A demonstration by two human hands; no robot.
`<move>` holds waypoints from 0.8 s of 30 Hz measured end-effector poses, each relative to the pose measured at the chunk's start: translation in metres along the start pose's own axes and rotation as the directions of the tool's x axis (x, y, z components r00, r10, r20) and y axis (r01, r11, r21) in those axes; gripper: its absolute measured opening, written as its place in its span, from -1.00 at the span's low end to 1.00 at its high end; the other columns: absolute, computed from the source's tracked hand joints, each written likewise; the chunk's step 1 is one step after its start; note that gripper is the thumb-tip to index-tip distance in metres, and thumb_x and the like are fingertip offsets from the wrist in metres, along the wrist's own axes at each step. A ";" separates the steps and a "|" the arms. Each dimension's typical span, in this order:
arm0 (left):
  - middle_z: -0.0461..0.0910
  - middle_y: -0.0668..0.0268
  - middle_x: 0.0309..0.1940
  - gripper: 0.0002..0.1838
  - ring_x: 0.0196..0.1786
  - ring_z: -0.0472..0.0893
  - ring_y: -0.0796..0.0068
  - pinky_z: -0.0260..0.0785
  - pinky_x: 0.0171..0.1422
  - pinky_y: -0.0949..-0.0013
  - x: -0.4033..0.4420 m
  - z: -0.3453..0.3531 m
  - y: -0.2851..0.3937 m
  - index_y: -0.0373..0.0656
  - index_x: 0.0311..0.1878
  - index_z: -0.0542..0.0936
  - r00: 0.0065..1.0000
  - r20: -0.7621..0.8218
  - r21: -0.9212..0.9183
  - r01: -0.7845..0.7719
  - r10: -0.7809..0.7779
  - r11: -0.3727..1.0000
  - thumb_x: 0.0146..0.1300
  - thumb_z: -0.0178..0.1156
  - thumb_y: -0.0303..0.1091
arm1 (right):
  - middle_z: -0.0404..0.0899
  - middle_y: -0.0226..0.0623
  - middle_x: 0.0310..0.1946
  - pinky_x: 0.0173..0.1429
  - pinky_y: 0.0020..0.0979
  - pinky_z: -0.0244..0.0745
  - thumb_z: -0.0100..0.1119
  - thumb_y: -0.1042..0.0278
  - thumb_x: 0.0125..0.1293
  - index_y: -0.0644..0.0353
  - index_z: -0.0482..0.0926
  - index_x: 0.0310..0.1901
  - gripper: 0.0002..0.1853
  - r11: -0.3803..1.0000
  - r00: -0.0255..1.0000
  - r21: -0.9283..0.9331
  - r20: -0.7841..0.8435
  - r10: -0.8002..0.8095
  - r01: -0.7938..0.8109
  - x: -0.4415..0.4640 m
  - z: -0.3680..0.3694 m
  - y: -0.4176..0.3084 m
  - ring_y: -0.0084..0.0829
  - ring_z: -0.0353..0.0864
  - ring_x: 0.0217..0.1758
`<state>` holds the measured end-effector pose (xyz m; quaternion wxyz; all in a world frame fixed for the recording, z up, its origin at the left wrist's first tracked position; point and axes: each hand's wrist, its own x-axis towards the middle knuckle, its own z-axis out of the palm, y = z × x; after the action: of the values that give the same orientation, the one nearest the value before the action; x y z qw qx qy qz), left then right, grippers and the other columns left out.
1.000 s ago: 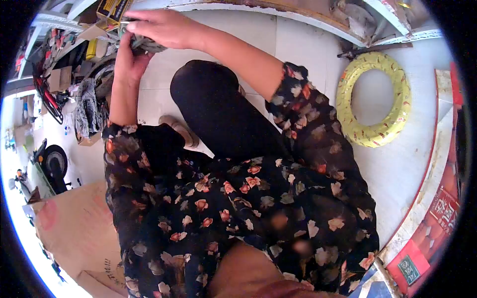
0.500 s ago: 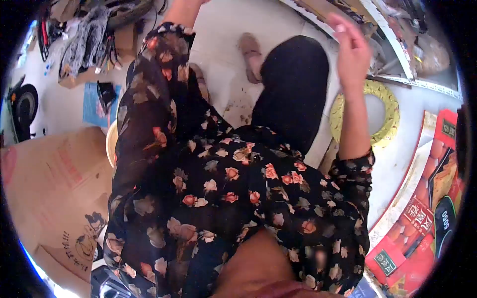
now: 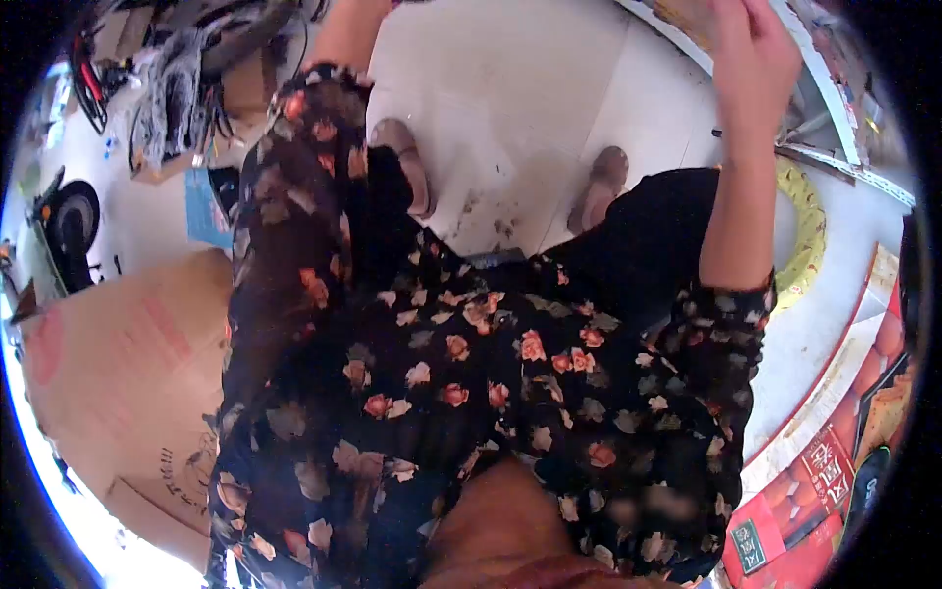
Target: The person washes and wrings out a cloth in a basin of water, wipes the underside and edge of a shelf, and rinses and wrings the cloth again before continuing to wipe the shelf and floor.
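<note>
Only the wrist end of my left hand (image 3: 365, 10) shows at the top edge. Its fingers lie outside the view, and a small dark thing beside them is too cut off to name. My right hand (image 3: 754, 69) is raised at the upper right, in front of the shelf edge (image 3: 819, 64). Its fingers reach up past the top of the picture, with a gap between those that show. Nothing is visible in it. Below and to the right of this hand, a yellow wrapped ring (image 3: 807, 231) lies on the floor, partly hidden by my forearm.
A large cardboard box (image 3: 123, 363) stands at the left, with a black wheel (image 3: 74, 221) behind it. Cables and grey wrapping (image 3: 172, 98) are heaped at the upper left. Red printed cartons (image 3: 800, 491) lie at the lower right. My feet are on the pale tiled floor (image 3: 491, 108).
My right hand has moved up and to the right, nearer the shelf. My legs are wider apart, and the yellow ring now sits further right in view. The left hand is still at the top edge.
</note>
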<state>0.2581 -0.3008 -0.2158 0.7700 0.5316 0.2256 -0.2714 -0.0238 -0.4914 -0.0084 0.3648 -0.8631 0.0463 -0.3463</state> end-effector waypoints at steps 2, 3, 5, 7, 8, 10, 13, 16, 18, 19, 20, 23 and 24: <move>0.55 0.26 0.00 -0.61 0.07 0.49 0.25 0.29 0.18 0.01 0.002 -0.002 -0.030 -0.05 0.05 0.52 0.991 0.084 0.141 -0.119 0.108 0.983 0.24 0.15 -0.05 | 0.65 -0.32 -0.23 0.00 -0.51 0.42 -0.03 0.37 0.38 0.29 0.60 -0.09 -0.75 0.998 0.998 -0.058 -0.065 0.020 -0.024 -0.015 -0.032 0.005 -0.51 0.58 -0.14; 0.53 0.30 0.08 -0.53 0.15 0.46 0.30 0.22 0.25 -0.05 0.018 -0.005 -0.046 -0.04 0.13 0.48 0.975 0.188 0.224 -0.161 0.119 0.961 0.19 0.18 -0.05 | 0.65 -0.32 -0.25 -0.02 -0.52 0.42 -0.01 0.38 0.36 0.27 0.61 -0.10 -0.77 0.995 0.992 -0.079 -0.115 0.048 -0.057 -0.025 -0.047 0.007 -0.50 0.58 -0.16; 0.54 0.31 0.03 -0.49 0.09 0.48 0.32 0.24 0.20 -0.02 -0.006 0.023 -0.075 -0.04 0.13 0.48 0.988 0.137 0.361 -0.115 0.070 0.926 0.16 0.22 -0.01 | 0.66 -0.28 -0.26 -0.07 -0.51 0.43 0.03 0.43 0.32 0.27 0.63 -0.14 -0.80 0.996 0.982 -0.042 -0.176 0.072 -0.081 -0.057 -0.070 0.015 -0.44 0.58 -0.20; 0.52 0.30 -0.03 -0.49 0.07 0.47 0.32 0.27 0.13 -0.01 -0.027 0.060 -0.111 -0.03 0.08 0.49 0.989 0.149 0.425 -0.057 -0.008 0.903 0.07 0.28 -0.06 | 0.63 -0.15 -0.23 -0.06 -0.43 0.46 0.02 0.51 0.27 0.34 0.61 -0.13 -0.78 0.999 0.985 0.019 -0.169 0.033 -0.030 -0.086 -0.088 0.026 -0.33 0.59 -0.18; 0.54 0.30 -0.06 -0.51 0.02 0.49 0.33 0.31 0.09 0.03 -0.030 0.080 -0.133 -0.04 0.07 0.50 0.984 0.171 0.455 -0.030 -0.055 0.890 0.09 0.28 -0.07 | 0.61 -0.13 -0.24 -0.09 -0.37 0.47 0.05 0.54 0.19 0.33 0.61 -0.12 -0.76 0.989 0.990 -0.050 -0.036 0.137 -0.138 -0.091 -0.102 0.020 -0.25 0.58 -0.20; 0.56 0.30 -0.13 -0.55 -0.09 0.55 0.35 0.39 -0.02 0.13 -0.049 0.122 -0.166 -0.08 0.03 0.52 0.965 0.217 0.510 0.013 -0.144 0.860 0.10 0.27 -0.09 | 0.57 -0.18 -0.25 -0.13 -0.33 0.47 0.15 0.49 0.11 0.28 0.59 -0.10 -0.72 0.992 0.994 -0.056 0.011 0.110 -0.109 -0.097 -0.104 0.025 -0.23 0.56 -0.22; 0.58 0.31 -0.25 -0.59 -0.27 0.59 0.38 0.47 -0.19 0.28 -0.052 0.191 -0.232 -0.16 -0.03 0.55 0.923 0.339 0.509 -0.018 -0.181 0.860 0.11 0.29 -0.14 | 0.51 -0.26 -0.27 -0.19 -0.27 0.48 0.29 0.42 -0.02 0.21 0.56 -0.06 -0.60 0.993 0.989 0.015 -0.090 -0.116 0.118 -0.102 -0.083 0.049 -0.21 0.53 -0.24; 0.57 0.28 -0.24 -0.61 -0.25 0.58 0.38 0.49 -0.18 0.24 -0.035 0.253 -0.295 -0.20 -0.05 0.52 0.908 0.389 0.427 -0.028 -0.156 0.904 0.10 0.31 -0.22 | 0.45 -0.29 -0.32 -0.23 -0.29 0.43 0.29 0.32 -0.01 0.22 0.54 -0.06 -0.58 1.000 0.994 -0.003 0.108 -0.020 0.020 -0.098 -0.084 0.057 -0.26 0.46 -0.25; 0.57 0.28 -0.24 -0.64 -0.25 0.58 0.38 0.49 -0.18 0.23 -0.034 0.283 -0.327 -0.22 -0.06 0.50 0.929 0.364 0.299 -0.047 -0.068 0.953 0.12 0.30 -0.27 | 0.43 -0.31 -0.33 -0.24 -0.30 0.40 0.27 0.26 0.01 0.23 0.54 -0.07 -0.58 0.998 0.980 0.020 0.194 0.047 -0.052 -0.091 -0.090 0.054 -0.29 0.43 -0.24; 0.57 0.28 -0.24 -0.66 -0.24 0.58 0.38 0.49 -0.18 0.23 -0.028 0.294 -0.339 -0.22 -0.06 0.50 0.940 0.338 0.213 -0.029 -0.046 0.977 0.13 0.28 -0.29 | 0.43 -0.31 -0.33 -0.24 -0.30 0.39 0.24 0.23 0.02 0.24 0.55 -0.08 -0.59 0.996 0.974 0.029 0.213 0.077 -0.085 -0.088 -0.093 0.053 -0.30 0.41 -0.23; 0.57 0.28 -0.25 -0.67 -0.24 0.58 0.38 0.48 -0.18 0.23 -0.023 0.302 -0.349 -0.21 -0.06 0.49 0.950 0.310 0.123 -0.011 -0.028 0.992 0.14 0.26 -0.30 | 0.42 -0.31 -0.33 -0.24 -0.30 0.38 0.22 0.20 0.03 0.24 0.55 -0.09 -0.59 0.992 0.966 0.036 0.234 0.109 -0.121 -0.088 -0.093 0.052 -0.31 0.40 -0.22; 0.57 0.27 -0.21 -0.69 -0.23 0.58 0.37 0.47 -0.16 0.25 -0.012 0.327 -0.369 -0.22 -0.04 0.47 0.952 0.278 0.042 -0.147 0.130 0.988 0.18 0.23 -0.34 | 0.43 -0.31 -0.33 -0.22 -0.29 0.38 0.16 0.18 0.06 0.24 0.56 -0.11 -0.61 0.995 0.960 0.006 0.262 0.096 -0.101 -0.091 -0.098 0.059 -0.31 0.40 -0.18; 0.57 0.26 -0.19 -0.69 -0.22 0.58 0.37 0.46 -0.14 0.26 -0.011 0.331 -0.375 -0.23 -0.03 0.47 0.941 0.273 0.052 -0.221 0.199 0.974 0.19 0.22 -0.34 | 0.45 -0.27 -0.30 -0.16 -0.31 0.40 0.11 0.21 0.07 0.26 0.57 -0.10 -0.61 0.993 0.958 -0.002 0.265 0.112 -0.115 -0.090 -0.104 0.059 -0.29 0.42 -0.13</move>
<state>0.0225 -0.7183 -0.3597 0.7953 0.5425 0.0507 -0.2657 -0.1477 -0.5670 -0.0468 0.3927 -0.8950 0.0442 -0.2067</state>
